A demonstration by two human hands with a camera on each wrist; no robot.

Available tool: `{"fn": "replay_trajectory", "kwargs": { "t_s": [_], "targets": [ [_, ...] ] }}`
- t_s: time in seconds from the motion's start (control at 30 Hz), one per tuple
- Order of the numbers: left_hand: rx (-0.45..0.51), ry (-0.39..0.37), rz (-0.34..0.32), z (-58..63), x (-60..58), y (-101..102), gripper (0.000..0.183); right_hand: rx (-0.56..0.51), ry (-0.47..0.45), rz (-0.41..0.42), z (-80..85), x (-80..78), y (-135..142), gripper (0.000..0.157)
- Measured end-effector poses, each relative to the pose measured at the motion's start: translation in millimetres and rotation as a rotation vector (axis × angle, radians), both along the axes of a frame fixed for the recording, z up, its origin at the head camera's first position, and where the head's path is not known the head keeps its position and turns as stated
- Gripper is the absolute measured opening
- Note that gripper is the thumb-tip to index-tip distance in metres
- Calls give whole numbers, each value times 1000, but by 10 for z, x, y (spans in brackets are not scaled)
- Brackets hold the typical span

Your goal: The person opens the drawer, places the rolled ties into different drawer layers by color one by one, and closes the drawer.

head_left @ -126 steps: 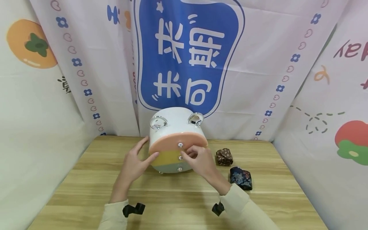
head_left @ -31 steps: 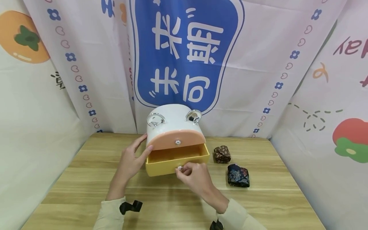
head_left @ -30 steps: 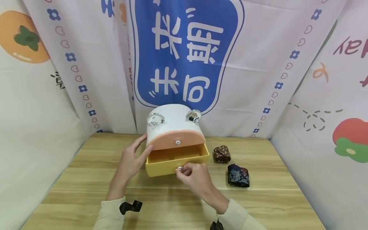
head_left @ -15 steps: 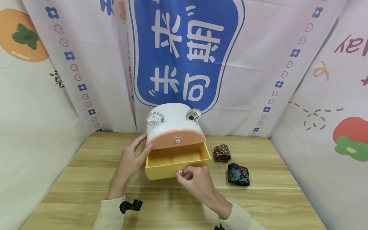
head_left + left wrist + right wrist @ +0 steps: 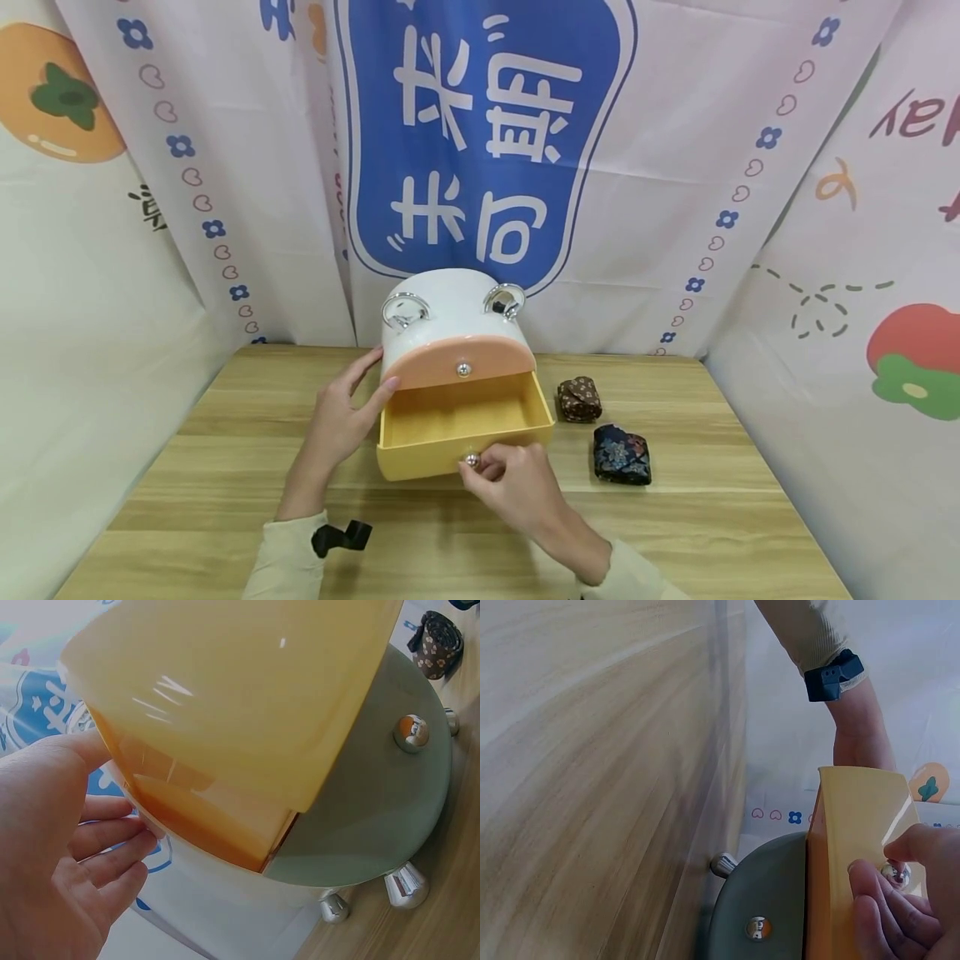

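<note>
A small rounded drawer cabinet (image 5: 453,304) with a white body and silver ring-shaped trims stands at the back of the table. Its yellow middle drawer (image 5: 423,462) is pulled well out, and its bare inside shows. My right hand (image 5: 525,492) pinches the drawer's silver knob (image 5: 471,459) between thumb and fingers. Extended fingers of my left hand (image 5: 337,425) rest against the cabinet's left side, with the thumb near the front edge. Above, the pink top drawer (image 5: 427,360) is closed. Below the yellow one, the left wrist view shows the closed green bottom drawer (image 5: 375,787).
A rolled brown floral cloth bundle (image 5: 579,400) lies right of the cabinet. Nearer to me sits a folded dark blue floral cloth bundle (image 5: 622,456). Printed fabric (image 5: 675,167) hangs directly behind the wooden table (image 5: 420,550).
About four seconds ago the yellow drawer was closed. My right hand has drawn it toward me by its knob, and it has slid out further within the last second. My left hand stays on the cabinet.
</note>
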State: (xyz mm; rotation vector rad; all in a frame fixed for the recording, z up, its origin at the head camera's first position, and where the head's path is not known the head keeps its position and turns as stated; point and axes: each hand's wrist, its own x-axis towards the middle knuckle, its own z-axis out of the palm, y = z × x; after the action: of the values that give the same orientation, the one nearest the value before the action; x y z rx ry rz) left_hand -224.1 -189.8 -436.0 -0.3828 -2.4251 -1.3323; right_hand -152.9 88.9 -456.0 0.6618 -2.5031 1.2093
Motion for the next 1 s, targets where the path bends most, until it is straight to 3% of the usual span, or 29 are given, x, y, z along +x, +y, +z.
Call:
{"fn": "replay_trajectory", "kwargs": {
  "t_s": [0.27, 0.7, 1.0],
  "targets": [
    [1, 5, -6, 5, 5, 6, 60, -7, -27, 12, -13, 71, 22, 20],
    [10, 13, -2, -11, -8, 2, 59, -22, 14, 57, -19, 176, 64, 17],
    [16, 24, -2, -24, -12, 9, 57, 29, 30, 103, -4, 182, 119, 16]
  ]
}}
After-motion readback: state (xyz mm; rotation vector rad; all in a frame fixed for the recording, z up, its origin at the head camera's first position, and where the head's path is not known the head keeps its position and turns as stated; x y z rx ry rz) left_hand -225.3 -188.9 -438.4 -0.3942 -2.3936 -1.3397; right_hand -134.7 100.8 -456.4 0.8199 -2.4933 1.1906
